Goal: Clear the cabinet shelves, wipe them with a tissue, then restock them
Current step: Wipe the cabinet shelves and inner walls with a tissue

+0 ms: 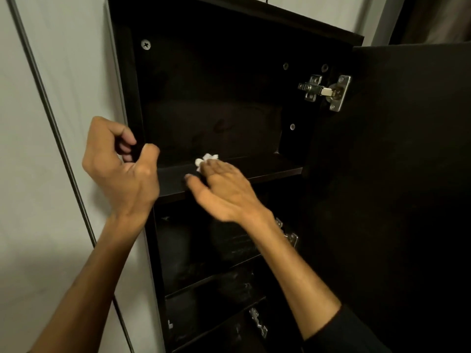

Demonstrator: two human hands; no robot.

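Right hand (224,192), fingers straight, presses a crumpled tissue (206,160) flat onto the bare top shelf (267,168) to wipe it, while left hand (122,161) grips the cabinet's left edge (132,98) beside that shelf, likely for bracing

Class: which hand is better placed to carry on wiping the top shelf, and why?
Right. The right hand lies on the top shelf with the tissue under its fingers; the left hand grips the cabinet's side panel.
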